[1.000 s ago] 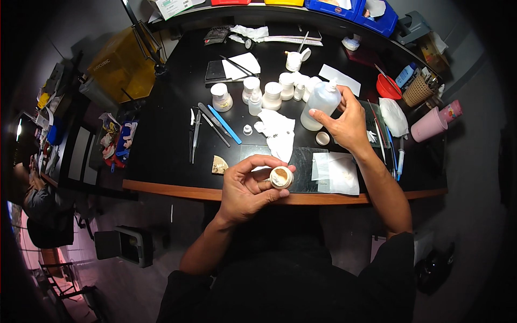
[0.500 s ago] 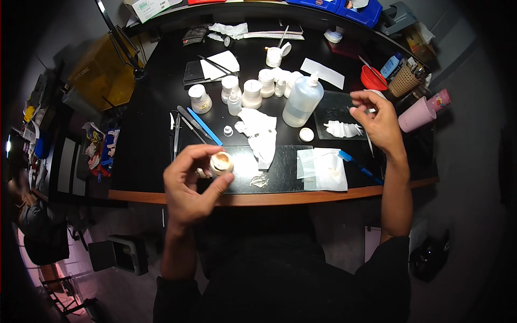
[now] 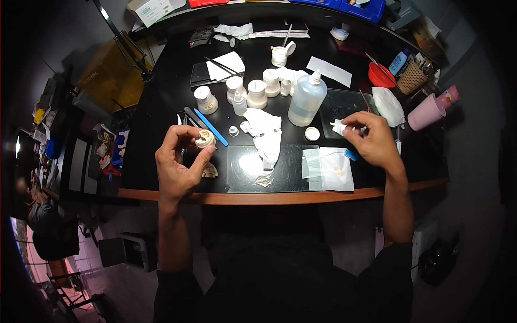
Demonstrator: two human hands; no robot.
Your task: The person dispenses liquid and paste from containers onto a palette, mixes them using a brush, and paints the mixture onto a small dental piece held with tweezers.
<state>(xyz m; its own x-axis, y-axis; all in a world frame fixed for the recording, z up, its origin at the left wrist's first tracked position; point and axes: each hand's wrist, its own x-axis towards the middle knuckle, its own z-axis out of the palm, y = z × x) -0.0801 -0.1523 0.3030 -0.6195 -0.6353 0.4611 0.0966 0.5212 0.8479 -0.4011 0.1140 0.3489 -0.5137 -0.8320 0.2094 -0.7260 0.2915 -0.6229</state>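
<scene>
My left hand (image 3: 180, 161) is closed around a small open jar (image 3: 204, 140) with beige material at its mouth, held above the near left of the table. A beige ribbed piece (image 3: 209, 171) lies partly hidden below it. My right hand (image 3: 371, 140) is over the dark glass plate (image 3: 328, 102), thumb and fingers pinching a crumpled white tissue (image 3: 339, 127); the hand hides part of the tissue. A round white lid (image 3: 312, 134) lies left of that hand. Near the front, a clear glass slab (image 3: 245, 175) bears a beige smear (image 3: 263, 181).
A large squeeze bottle (image 3: 307, 100) stands mid-table beside several white jars (image 3: 257, 94). Another crumpled tissue (image 3: 265, 134) lies in front. Blue and dark tools (image 3: 211, 127) lie at left. To the right are a red bowl (image 3: 381, 75), a woven basket (image 3: 412, 78) and a pink cup (image 3: 426, 113).
My right hand has come down and left onto the tissue, fingers now pinched on it. My left hand has shifted left and slightly up with the jar, which is turned differently. The view shifted slightly.
</scene>
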